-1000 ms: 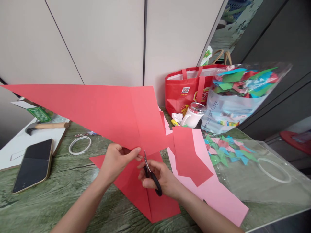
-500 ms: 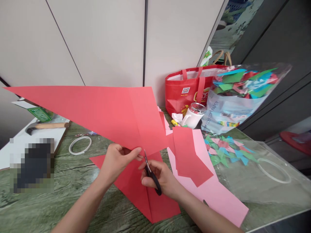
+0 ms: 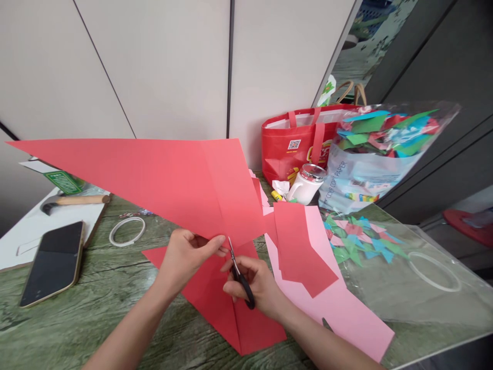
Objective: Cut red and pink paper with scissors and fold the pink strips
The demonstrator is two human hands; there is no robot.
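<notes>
My left hand pinches the lower edge of a large sheet of red paper, which rises above the table with a long point to the left. In my right hand is a pair of scissors with black handles, its blades pointing up at the paper's edge beside my left fingertips. The blades look nearly closed. Beneath both hands lies another piece of red paper with a crease. Smaller red pieces rest on pink paper to the right, partly behind my right forearm.
Left are a phone, a hammer and a white ring. Behind stand a white mug, a red bag and a plastic bag of paper scraps. Colored paper pieces lie at right.
Both hands hold nearly the same place. The raised red sheet has shifted very slightly; the scissors remain at its lower edge.
</notes>
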